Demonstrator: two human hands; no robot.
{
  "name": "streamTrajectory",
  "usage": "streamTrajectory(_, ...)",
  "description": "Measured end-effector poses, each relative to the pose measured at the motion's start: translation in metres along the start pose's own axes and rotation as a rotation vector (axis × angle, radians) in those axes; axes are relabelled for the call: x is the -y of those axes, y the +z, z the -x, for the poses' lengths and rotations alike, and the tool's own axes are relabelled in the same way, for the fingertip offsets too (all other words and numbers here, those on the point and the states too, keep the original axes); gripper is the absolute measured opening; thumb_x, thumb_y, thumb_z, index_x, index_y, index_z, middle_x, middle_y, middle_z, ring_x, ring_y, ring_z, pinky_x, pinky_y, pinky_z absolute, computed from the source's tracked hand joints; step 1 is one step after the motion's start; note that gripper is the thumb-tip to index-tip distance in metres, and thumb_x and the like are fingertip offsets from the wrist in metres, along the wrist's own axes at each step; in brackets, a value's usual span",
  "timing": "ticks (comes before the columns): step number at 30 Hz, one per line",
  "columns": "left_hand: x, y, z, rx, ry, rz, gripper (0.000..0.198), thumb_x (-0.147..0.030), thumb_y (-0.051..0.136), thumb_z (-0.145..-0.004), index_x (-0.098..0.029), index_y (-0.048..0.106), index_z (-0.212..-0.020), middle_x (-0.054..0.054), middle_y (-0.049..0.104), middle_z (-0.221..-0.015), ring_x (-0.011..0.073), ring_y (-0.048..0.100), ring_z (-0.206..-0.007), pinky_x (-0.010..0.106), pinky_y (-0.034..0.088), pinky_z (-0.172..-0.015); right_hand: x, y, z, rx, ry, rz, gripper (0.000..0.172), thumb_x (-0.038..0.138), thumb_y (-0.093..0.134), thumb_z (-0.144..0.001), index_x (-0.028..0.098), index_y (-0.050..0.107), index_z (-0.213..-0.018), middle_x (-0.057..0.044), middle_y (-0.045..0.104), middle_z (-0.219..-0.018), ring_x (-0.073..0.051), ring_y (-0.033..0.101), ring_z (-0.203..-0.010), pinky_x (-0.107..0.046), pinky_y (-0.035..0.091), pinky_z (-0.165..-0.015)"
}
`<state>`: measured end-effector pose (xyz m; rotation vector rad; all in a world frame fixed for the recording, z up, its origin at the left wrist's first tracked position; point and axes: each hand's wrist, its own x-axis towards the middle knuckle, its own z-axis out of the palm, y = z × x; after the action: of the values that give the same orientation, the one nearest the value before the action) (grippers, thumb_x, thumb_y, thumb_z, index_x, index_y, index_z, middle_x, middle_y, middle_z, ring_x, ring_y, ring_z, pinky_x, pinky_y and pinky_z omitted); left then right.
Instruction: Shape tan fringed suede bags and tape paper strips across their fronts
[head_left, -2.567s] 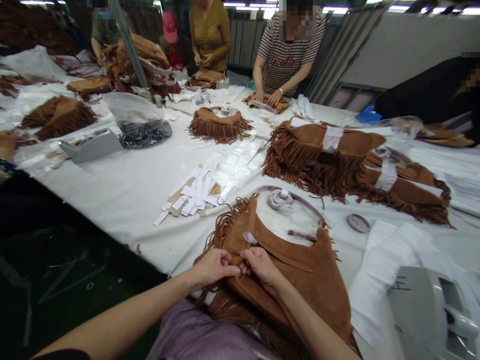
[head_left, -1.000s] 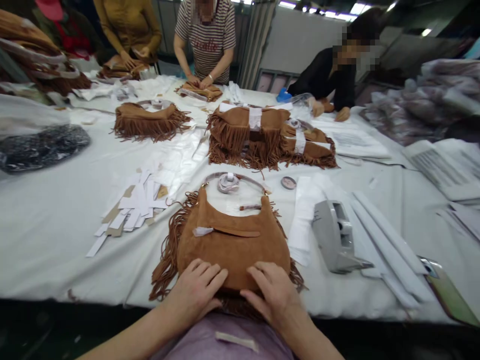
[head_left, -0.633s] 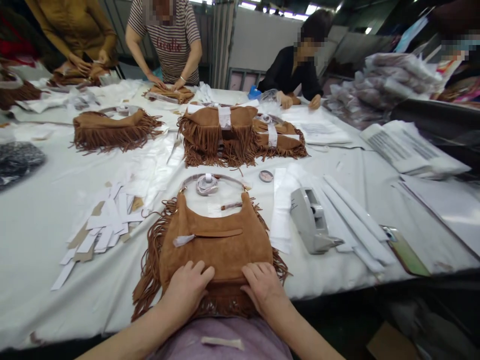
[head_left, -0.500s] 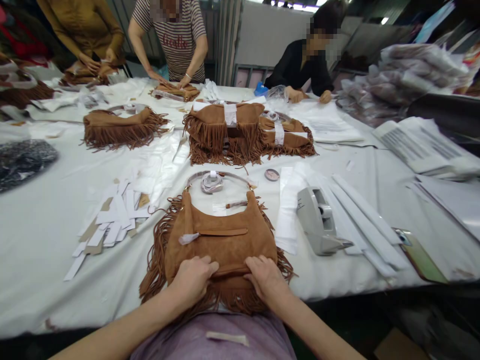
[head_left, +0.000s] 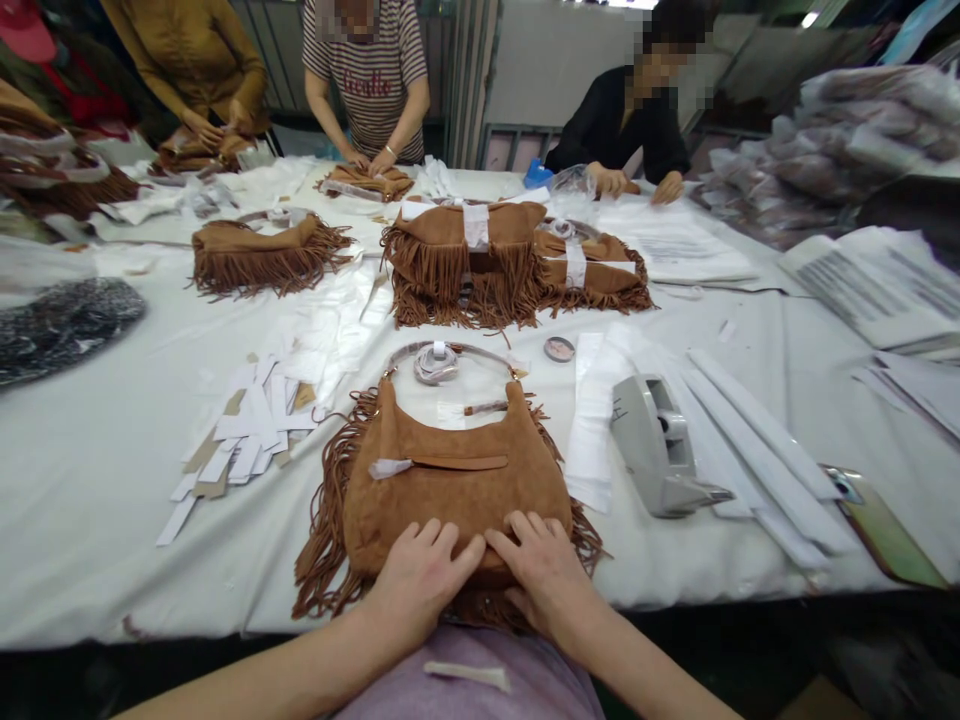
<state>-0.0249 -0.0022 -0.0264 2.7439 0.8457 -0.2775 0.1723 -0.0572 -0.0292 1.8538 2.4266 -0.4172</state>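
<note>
You face a long table (head_left: pixel 90 480) draped in white cloth, filling most of the frame; behind it, at upper centre, stands a pale grey wall (head_left: pixel 555 55); ribbed metal panels (head_left: pixel 466 80) stand just left of that wall; a ceiling light (head_left: pixel 808 18) glows at upper right; dark floor (head_left: pixel 795 655) shows at lower right.

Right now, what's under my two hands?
The left hand and right hand lie flat, side by side, on the lower part of a brown suede bag on the white table. Fringe shows at its left side. The bag's bottom edge under the palms is covered.
</note>
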Motion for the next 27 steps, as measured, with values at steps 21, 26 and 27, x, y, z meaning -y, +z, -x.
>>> streamTrajectory(21,0.037,0.013,0.012,0.124,-0.099,0.139,0.042,-0.009,0.046,-0.076,-0.024,0.057,-0.114,0.009,0.06,-0.095,0.0244,0.058,-0.088,0.036,0.046,-0.077,-0.023,0.026,0.003,-0.039,0.02,-0.094,0.019,0.008,0.053,-0.079,0.02,0.059,-0.092,-0.002,0.065,-0.087,-0.019,0.052,-0.085,-0.03,0.036,-0.075)
streamTrajectory(26,0.067,0.025,0.036,0.116,-0.165,0.236,0.018,-0.011,0.042,-0.085,-0.02,0.053,-0.096,0.005,0.061,-0.097,0.0224,0.056,-0.094,0.034,0.044,-0.083,-0.037,0.037,0.004,-0.23,0.008,-0.013,0.016,0.031,0.056,-0.089,0.018,0.055,-0.08,-0.004,0.06,-0.077,-0.019,0.051,-0.075,-0.029,0.036,-0.068)
streamTrajectory(27,0.072,0.028,0.039,0.105,-0.177,0.26,0.012,-0.016,0.043,-0.088,-0.021,0.052,-0.095,0.004,0.061,-0.097,0.0218,0.056,-0.094,0.033,0.044,-0.083,-0.04,0.039,0.003,-0.271,0.005,0.013,0.023,0.038,0.053,-0.09,0.018,0.055,-0.078,-0.004,0.059,-0.075,-0.019,0.05,-0.073,-0.03,0.035,-0.067)
